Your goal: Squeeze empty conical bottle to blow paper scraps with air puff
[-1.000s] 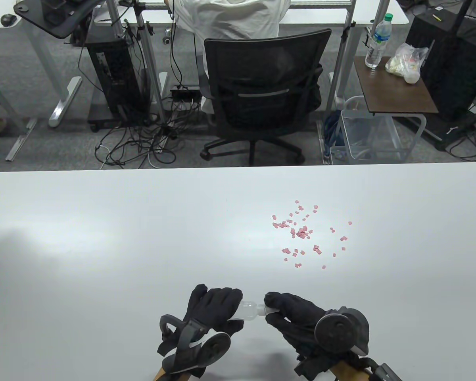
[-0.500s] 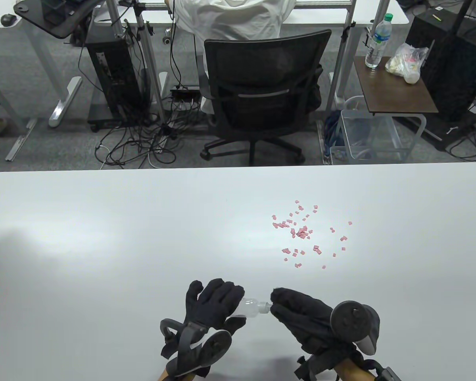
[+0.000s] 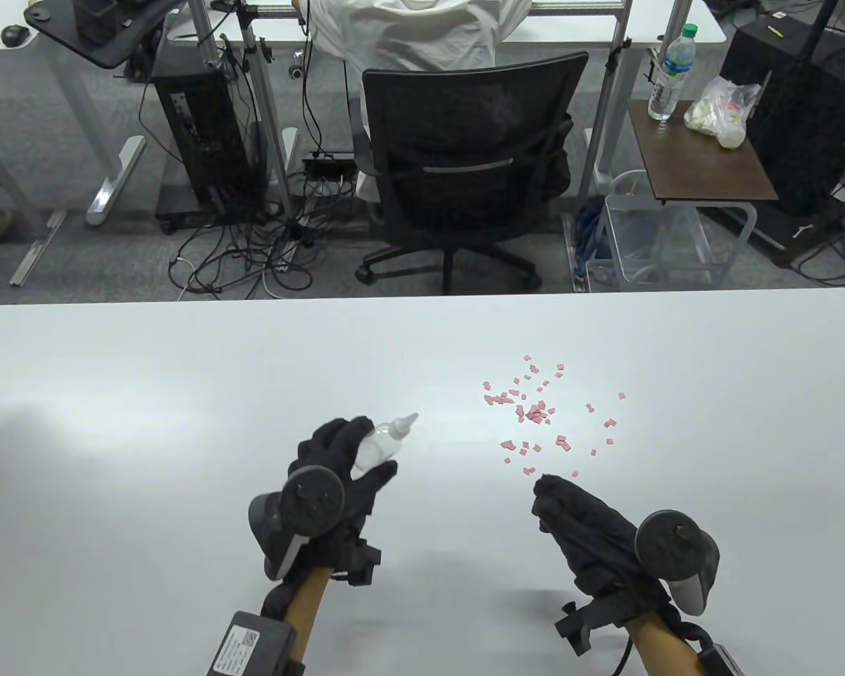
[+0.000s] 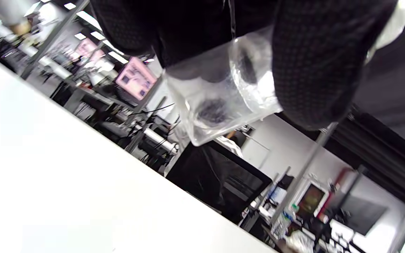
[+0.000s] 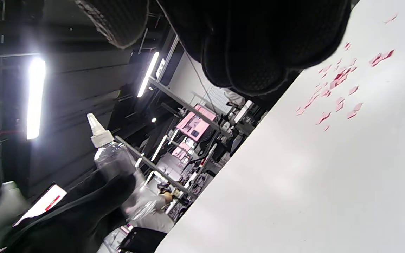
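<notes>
Bottle now lifted in gripping left hand, right hand released, fingers together.

- An office or lab workspace is shown.
- A mesh office chair is seen beyond the white tabletop.
- Computer towers, tangled floor cables and desks are visible.

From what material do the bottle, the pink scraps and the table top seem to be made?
Bottle: likely thin clear plastic, glossy; the glove shows through it, and its nozzle is white and opaque.
Pink scraps: probably paper, matte, small flat pieces.
Table: a smooth white top with soft glare, perhaps laminate; I cannot be sure.
</notes>
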`<state>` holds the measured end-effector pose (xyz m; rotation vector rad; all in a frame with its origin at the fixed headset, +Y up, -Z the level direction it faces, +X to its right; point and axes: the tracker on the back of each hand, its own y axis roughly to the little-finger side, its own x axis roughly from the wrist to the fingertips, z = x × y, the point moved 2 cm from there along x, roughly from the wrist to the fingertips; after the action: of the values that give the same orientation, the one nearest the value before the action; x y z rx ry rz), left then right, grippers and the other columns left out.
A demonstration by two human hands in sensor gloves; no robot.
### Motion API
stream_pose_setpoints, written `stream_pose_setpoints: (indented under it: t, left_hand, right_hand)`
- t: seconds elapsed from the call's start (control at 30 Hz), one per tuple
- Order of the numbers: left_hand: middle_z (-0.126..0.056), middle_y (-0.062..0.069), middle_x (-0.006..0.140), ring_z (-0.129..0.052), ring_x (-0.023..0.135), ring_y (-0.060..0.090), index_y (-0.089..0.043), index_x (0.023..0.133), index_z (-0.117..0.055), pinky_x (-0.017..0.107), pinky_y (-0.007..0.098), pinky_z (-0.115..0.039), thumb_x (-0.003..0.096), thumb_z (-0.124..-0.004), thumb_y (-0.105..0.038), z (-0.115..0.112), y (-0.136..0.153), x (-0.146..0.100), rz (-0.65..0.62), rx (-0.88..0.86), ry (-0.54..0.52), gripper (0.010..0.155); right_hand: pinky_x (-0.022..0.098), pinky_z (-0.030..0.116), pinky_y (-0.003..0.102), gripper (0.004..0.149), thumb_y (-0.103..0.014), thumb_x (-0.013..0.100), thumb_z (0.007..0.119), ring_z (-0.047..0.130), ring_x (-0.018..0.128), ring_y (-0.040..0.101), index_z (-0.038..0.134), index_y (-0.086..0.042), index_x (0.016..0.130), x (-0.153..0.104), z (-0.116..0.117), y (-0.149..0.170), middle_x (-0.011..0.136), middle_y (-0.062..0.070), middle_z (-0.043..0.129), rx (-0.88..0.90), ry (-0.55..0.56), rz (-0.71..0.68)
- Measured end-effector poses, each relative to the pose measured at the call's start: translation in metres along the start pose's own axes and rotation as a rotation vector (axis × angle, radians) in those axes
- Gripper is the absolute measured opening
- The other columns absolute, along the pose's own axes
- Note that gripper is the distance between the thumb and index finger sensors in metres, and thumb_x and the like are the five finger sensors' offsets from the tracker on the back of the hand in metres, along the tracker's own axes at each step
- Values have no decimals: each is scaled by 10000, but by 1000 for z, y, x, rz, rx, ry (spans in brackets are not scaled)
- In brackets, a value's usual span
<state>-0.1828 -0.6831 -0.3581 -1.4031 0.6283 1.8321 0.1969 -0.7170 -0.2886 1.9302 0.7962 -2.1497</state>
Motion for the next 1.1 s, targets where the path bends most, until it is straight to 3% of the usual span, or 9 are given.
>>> stream_pose_setpoints:
  t: [0.2, 0.43, 0.7, 0.97, 1.1]
  left_hand:
    - [-735, 116, 1103, -858, 945, 307, -215, 1077, -693, 718, 509, -693, 433, -1025, -394, -16, 42, 64, 167, -8, 7, 746]
    - [-815, 139, 1060, -932, 918, 309, -176, 1066, -717, 694, 493, -748, 416, -1047, -366, -40, 83, 102, 296, 2, 11, 753]
    - [-852, 131, 1041, -964, 904, 294, -183, 1055, -737, 680, 482, -768, 397, -1069, -353, -66, 108, 105, 333, 8, 122, 756]
    - [-802, 123, 1085, -906, 955, 313, -195, 1075, -711, 720, 527, -693, 413, -1056, -376, -69, 106, 103, 333, 49, 140, 769]
    - [-729, 144, 1132, -840, 1004, 337, -177, 1114, -655, 737, 555, -649, 417, -1053, -396, -71, 111, 101, 354, 36, 198, 832]
  right_hand:
    - [552, 799, 599, 604, -429, 592, 720, 954, 702, 391, 753, 0, 1017, 2, 5, 1, 884, 268, 889, -44, -12, 18]
    - [556, 793, 603, 602, -425, 594, 718, 950, 702, 400, 752, 2, 1017, 2, 8, -2, 886, 274, 885, -79, -34, 15]
    - [557, 791, 604, 601, -425, 595, 718, 946, 703, 402, 752, 2, 1017, 3, 8, 2, 885, 274, 884, -101, -46, 31]
    - [558, 790, 605, 610, -436, 594, 718, 944, 709, 401, 749, -1, 1021, 2, 5, -6, 893, 273, 878, -72, -33, -6]
    - [558, 790, 605, 614, -436, 591, 724, 944, 711, 399, 744, -1, 1024, 2, 6, -6, 895, 273, 877, -78, -40, -8]
